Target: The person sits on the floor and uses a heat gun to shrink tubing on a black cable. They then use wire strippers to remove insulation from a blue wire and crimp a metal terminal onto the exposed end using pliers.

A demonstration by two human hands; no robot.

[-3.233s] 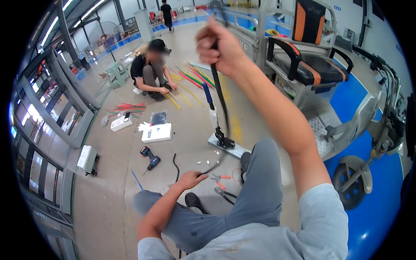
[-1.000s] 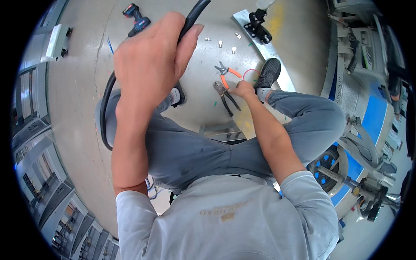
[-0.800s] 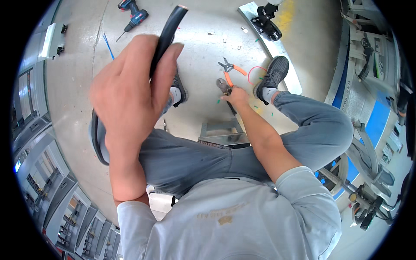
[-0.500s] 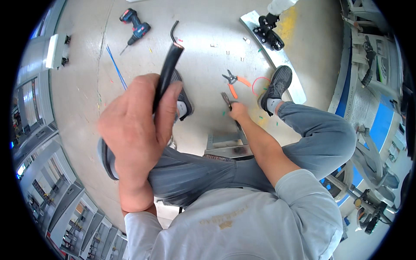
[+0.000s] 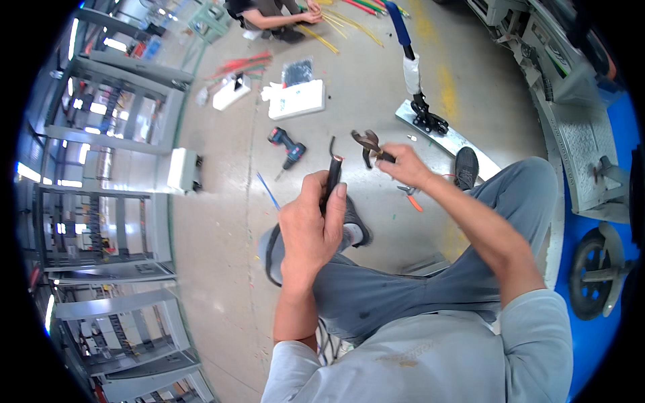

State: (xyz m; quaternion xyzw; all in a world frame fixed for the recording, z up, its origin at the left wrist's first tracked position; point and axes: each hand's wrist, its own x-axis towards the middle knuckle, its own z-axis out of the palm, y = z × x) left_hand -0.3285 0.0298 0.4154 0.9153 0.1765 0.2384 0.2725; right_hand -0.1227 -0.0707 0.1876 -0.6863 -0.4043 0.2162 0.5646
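My left hand (image 5: 310, 220) is closed round a thick black cable (image 5: 333, 183), held upright above my left leg. Its cut end shows copper, and a thin black strip of insulation (image 5: 332, 145) sticks up from it. The rest of the cable curves down behind my left wrist. My right hand (image 5: 407, 166) grips a dark handle of a pair of pliers (image 5: 368, 140), whose curved jaws are apart and point toward the cable without touching it. On the floor below the right hand lie orange-handled pliers (image 5: 411, 199).
A cordless drill (image 5: 287, 148) and blue strips (image 5: 267, 189) lie ahead. Farther off are white boxes (image 5: 295, 99), red wires (image 5: 245, 64) and another person's hands (image 5: 312, 10) at yellow strands (image 5: 336, 23). A metal plank (image 5: 470, 149) bears a black mechanism (image 5: 426, 117); machinery (image 5: 594, 272) stands right.
My right hand has lifted the pliers from low between my legs up beside the cable end. The left hand, still holding the cable, appears farther from the camera. The view has swung, showing more floor ahead.
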